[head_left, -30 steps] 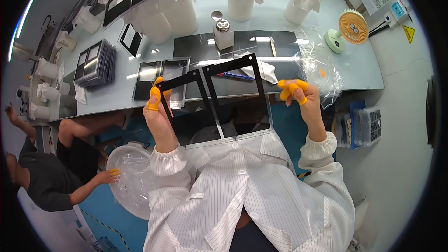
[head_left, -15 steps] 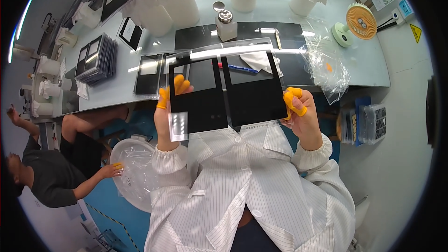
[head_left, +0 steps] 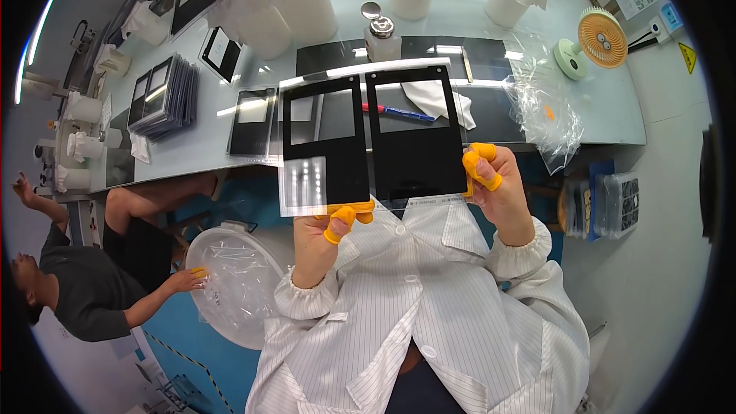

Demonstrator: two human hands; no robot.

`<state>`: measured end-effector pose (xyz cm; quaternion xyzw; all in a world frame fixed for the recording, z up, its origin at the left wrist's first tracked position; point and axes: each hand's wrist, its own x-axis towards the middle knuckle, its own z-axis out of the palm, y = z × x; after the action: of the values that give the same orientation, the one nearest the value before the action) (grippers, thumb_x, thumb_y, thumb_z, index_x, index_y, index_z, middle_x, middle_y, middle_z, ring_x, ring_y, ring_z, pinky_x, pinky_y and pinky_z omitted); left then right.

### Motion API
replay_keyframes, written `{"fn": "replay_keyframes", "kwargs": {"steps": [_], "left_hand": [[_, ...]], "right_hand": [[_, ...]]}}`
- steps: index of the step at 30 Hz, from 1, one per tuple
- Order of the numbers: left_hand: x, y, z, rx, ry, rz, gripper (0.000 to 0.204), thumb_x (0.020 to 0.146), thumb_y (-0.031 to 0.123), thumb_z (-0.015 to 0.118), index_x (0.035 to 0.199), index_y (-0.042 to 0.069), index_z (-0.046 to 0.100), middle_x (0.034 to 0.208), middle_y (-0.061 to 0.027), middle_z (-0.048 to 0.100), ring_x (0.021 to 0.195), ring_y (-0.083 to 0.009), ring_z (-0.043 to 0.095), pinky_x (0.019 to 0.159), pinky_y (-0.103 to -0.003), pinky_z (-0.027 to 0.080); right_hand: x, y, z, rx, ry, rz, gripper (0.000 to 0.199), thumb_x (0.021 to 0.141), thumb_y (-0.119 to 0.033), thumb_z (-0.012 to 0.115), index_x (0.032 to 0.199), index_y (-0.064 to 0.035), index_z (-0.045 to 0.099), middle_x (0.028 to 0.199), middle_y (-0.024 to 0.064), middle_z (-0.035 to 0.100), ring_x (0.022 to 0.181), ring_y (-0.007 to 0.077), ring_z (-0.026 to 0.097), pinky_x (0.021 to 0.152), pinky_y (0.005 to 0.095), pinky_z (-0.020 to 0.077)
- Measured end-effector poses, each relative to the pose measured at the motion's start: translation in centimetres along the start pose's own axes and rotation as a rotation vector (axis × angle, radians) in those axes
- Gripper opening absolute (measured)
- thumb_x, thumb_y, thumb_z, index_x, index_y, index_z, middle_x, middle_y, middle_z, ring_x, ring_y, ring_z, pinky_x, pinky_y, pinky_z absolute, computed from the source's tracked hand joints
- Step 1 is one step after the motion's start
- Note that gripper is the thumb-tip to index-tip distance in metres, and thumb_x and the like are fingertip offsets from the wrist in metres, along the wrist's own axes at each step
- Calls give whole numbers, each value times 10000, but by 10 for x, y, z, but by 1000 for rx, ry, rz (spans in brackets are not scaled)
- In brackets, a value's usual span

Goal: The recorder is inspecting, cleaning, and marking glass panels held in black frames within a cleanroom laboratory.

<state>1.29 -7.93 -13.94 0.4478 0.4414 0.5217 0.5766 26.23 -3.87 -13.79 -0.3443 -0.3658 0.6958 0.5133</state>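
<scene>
A clear plastic sheet carrying two black-framed panels (head_left: 414, 161) is held up in front of me, above the table's near edge. My left hand (head_left: 326, 234), in yellow finger cots, pinches its lower edge near the left panel. At the right edge, my right hand (head_left: 493, 172) grips it between thumb and fingers, also in yellow cots. Each panel has a see-through window in its upper part. Through the sheet show a red-and-blue pen (head_left: 399, 113) and a white cloth (head_left: 460, 111) on a dark mat (head_left: 491, 61).
A metal-lidded bottle (head_left: 382, 37) stands behind the sheet. To the left is a stack of similar panels (head_left: 157, 100). On the right lie crumpled clear film (head_left: 544, 107) and a small fan (head_left: 602, 38). A lined bin (head_left: 230, 291) and a seated person (head_left: 92, 287) are at lower left.
My left hand has gone from the sheet's left edge to its lower edge. The sheet now sits slightly straighter, while my right hand keeps its grip at the right edge.
</scene>
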Motion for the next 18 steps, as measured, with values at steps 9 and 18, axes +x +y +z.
{"fn": "replay_keyframes", "kwargs": {"steps": [9,18], "left_hand": [[-14,-32,-58,224,364,89,255,821,260,516,903,38,419,889,-51,483,836,-132,484,833,-265,375],[-21,-34,-82,67,492,241,247,805,256,541,895,57,425,902,-47,477,834,-136,493,822,-272,391]], "right_hand": [[51,23,7,-431,-128,191,252,831,-215,507,876,25,567,651,30,521,513,84,474,486,184,389],[152,31,-48,-1446,112,-466,193,717,-115,608,892,-34,617,872,122,566,857,259,508,725,315,414]]}}
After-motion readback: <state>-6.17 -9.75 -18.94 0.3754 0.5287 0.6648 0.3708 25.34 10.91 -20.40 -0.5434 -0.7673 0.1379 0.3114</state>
